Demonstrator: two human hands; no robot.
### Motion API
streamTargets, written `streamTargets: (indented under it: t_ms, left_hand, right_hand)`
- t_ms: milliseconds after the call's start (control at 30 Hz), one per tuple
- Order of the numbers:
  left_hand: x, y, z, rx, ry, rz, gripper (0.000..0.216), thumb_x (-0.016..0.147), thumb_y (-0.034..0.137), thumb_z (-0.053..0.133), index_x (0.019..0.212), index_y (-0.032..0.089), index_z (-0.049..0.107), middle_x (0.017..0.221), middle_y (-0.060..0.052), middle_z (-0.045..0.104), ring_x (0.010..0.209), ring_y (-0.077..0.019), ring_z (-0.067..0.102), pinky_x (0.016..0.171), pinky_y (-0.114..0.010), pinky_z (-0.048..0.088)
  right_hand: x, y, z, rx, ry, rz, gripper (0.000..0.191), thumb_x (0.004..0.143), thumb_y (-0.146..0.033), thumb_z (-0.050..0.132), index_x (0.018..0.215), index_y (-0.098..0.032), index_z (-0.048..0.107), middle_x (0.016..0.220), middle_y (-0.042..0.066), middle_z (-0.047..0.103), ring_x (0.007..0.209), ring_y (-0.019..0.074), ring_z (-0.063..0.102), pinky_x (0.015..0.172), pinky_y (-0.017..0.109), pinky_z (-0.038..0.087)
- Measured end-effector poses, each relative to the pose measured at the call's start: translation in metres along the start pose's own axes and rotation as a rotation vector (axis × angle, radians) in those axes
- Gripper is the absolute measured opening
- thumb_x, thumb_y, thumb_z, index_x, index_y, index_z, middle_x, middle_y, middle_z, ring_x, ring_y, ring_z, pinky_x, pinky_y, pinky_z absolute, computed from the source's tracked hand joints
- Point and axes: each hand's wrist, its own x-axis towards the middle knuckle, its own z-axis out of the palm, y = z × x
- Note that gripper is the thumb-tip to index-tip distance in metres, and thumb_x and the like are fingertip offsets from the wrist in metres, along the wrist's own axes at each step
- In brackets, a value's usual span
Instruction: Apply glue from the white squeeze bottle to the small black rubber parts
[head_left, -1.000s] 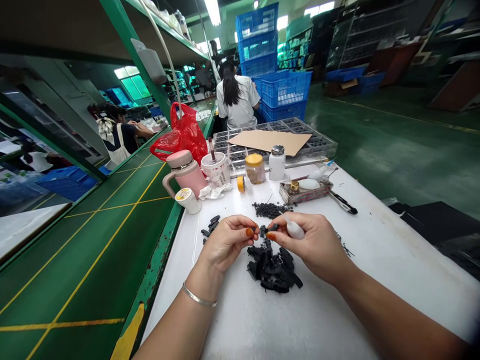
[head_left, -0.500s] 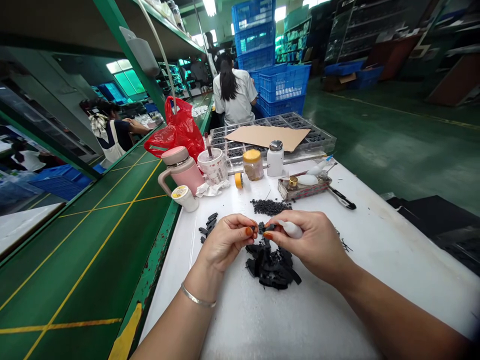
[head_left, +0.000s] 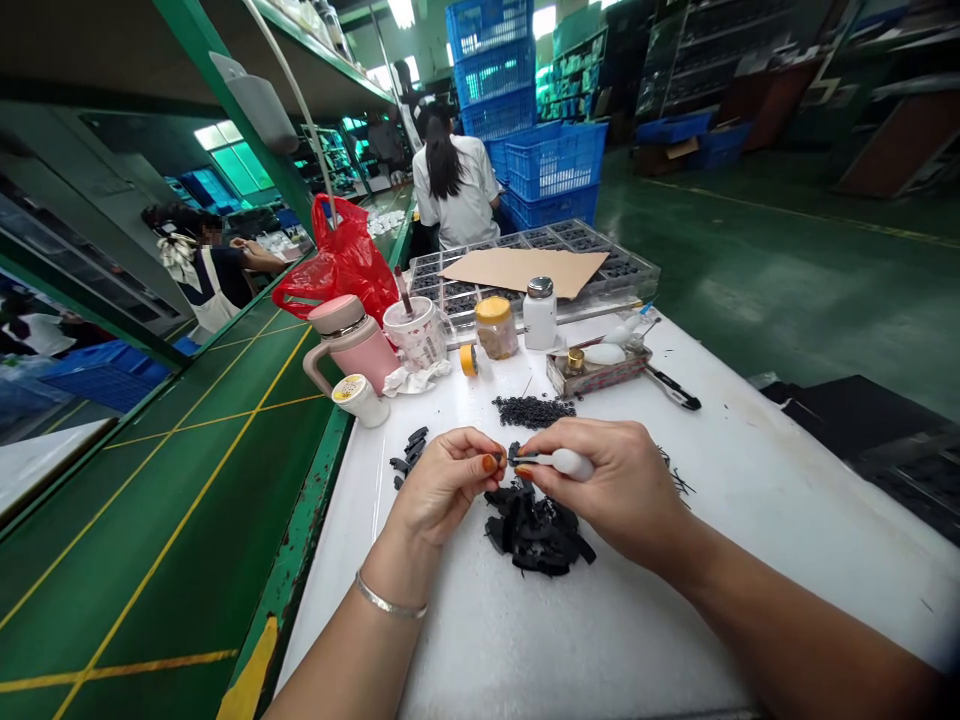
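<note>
My left hand (head_left: 444, 482) is closed in a pinch on a small black part (head_left: 498, 457), mostly covered by the fingertips. My right hand (head_left: 611, 475) grips a small white squeeze bottle (head_left: 574, 464) with a thin dark tip that points left at the left fingertips. Whether the tip touches the part I cannot tell. Just below both hands lies a heap of black curved pieces (head_left: 541, 538) on the white tabletop (head_left: 480, 640). Beyond the fingers is a pile of small black rings (head_left: 531, 411). More black pieces (head_left: 409, 455) lie beside the left hand.
At the back stand a pink mug (head_left: 360, 350), a white tub (head_left: 416, 333), a yellow-lidded jar (head_left: 496, 328) and a white bottle (head_left: 540, 315). A small tool box (head_left: 600, 370) and a cutter (head_left: 673, 388) lie right. A co-worker (head_left: 456, 185) sits beyond the parts tray (head_left: 634, 275).
The white squeeze bottle has swung level, and its tip now points at the left fingertips. Both hands stay close together. The whole view has shifted slightly.
</note>
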Motion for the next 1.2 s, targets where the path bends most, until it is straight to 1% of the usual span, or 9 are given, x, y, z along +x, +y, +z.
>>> streamTargets:
  t_ms: [167, 367, 533, 867, 1000, 1200]
  left_hand:
    - [0.0005, 0.0004, 0.0004, 0.010, -0.009, -0.001, 0.016, 0.060, 0.013, 0.081, 0.069, 0.012, 0.069, 0.068, -0.003, 0.068, 0.055, -0.0085, 0.062, 0.051, -0.014, 0.050]
    - [0.0008, -0.0005, 0.0007, 0.061, 0.019, 0.000, 0.016, 0.058, 0.012, 0.082, 0.069, 0.012, 0.070, 0.070, -0.004, 0.068, 0.058, -0.0098, 0.062, 0.054, -0.015, 0.051]
    - [0.0005, -0.0009, 0.0009, 0.074, 0.013, 0.011, 0.016, 0.058, 0.015, 0.082, 0.069, 0.013, 0.071, 0.070, -0.004, 0.069, 0.058, -0.0107, 0.063, 0.053, -0.016, 0.050]
    - [0.0006, 0.0007, 0.0024, 0.124, 0.025, 0.026, 0.014, 0.059, 0.014, 0.082, 0.067, 0.013, 0.071, 0.069, -0.004, 0.068, 0.058, -0.0099, 0.062, 0.053, -0.015, 0.049]
    - [-0.0001, 0.0012, 0.0038, 0.175, 0.043, 0.051, 0.012, 0.060, 0.013, 0.081, 0.067, 0.014, 0.071, 0.070, -0.003, 0.069, 0.059, -0.0097, 0.062, 0.055, -0.016, 0.049]
    - [-0.0018, 0.0018, 0.0035, 0.263, 0.058, 0.130, 0.012, 0.060, 0.011, 0.080, 0.068, 0.015, 0.072, 0.073, -0.003, 0.069, 0.061, -0.0100, 0.062, 0.056, -0.017, 0.049]
  right_hand:
    - [-0.0007, 0.0001, 0.0004, 0.008, -0.001, -0.019, 0.006, 0.076, -0.018, 0.070, 0.082, -0.018, 0.070, 0.075, -0.002, 0.070, 0.066, 0.0103, 0.062, 0.062, 0.021, 0.044]
    - [0.0003, -0.0004, 0.0006, -0.020, -0.015, -0.006, 0.002, 0.076, -0.016, 0.069, 0.078, -0.017, 0.070, 0.073, -0.002, 0.069, 0.064, 0.0095, 0.061, 0.060, 0.020, 0.043]
    - [0.0008, -0.0002, 0.0013, -0.024, -0.024, 0.003, 0.007, 0.073, -0.013, 0.070, 0.078, -0.017, 0.071, 0.073, -0.002, 0.070, 0.065, 0.0092, 0.062, 0.061, 0.019, 0.044]
    - [0.0007, 0.0010, 0.0012, -0.039, -0.030, 0.007, 0.005, 0.074, -0.015, 0.071, 0.078, -0.018, 0.071, 0.072, -0.003, 0.070, 0.064, 0.0090, 0.062, 0.060, 0.019, 0.043]
    - [0.0006, 0.0012, 0.0016, -0.050, -0.030, 0.009, 0.004, 0.073, -0.016, 0.071, 0.077, -0.017, 0.071, 0.071, -0.003, 0.070, 0.064, 0.0087, 0.062, 0.060, 0.019, 0.043]
    - [-0.0005, 0.0037, 0.0031, -0.097, -0.027, -0.015, 0.005, 0.073, -0.016, 0.070, 0.078, -0.017, 0.071, 0.072, -0.003, 0.070, 0.065, 0.0096, 0.062, 0.062, 0.020, 0.042]
